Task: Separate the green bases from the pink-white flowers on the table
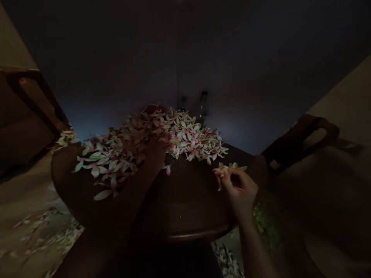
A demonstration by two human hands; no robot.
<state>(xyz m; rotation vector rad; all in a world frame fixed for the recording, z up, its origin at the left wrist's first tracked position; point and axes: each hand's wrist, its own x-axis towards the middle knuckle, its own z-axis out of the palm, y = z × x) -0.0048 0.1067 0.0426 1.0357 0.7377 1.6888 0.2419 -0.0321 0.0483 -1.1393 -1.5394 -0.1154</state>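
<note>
A heap of pale pink, white and green flowers or leaf-like petals [188, 135] spreads over the back and left of a dark round wooden table [185, 204]. My left hand [158, 148] reaches into the middle of the heap. Its fingers are lost in shadow and among the petals. Off to the right, my right hand [239, 185] is above the tabletop with thumb and fingers pinched together on a pink-and-green flower [232, 166], whose narrow petals stick out on both sides of the fingertips. One loose petal [168, 170] lies beside my left wrist.
Behind the heap a dark glass bottle [203, 104] stands near the wall corner, with a red object [155, 109] to its left. Wooden chairs [307, 135] flank the table. Scattered petals [49, 235] and green bits [266, 220] lie below table height.
</note>
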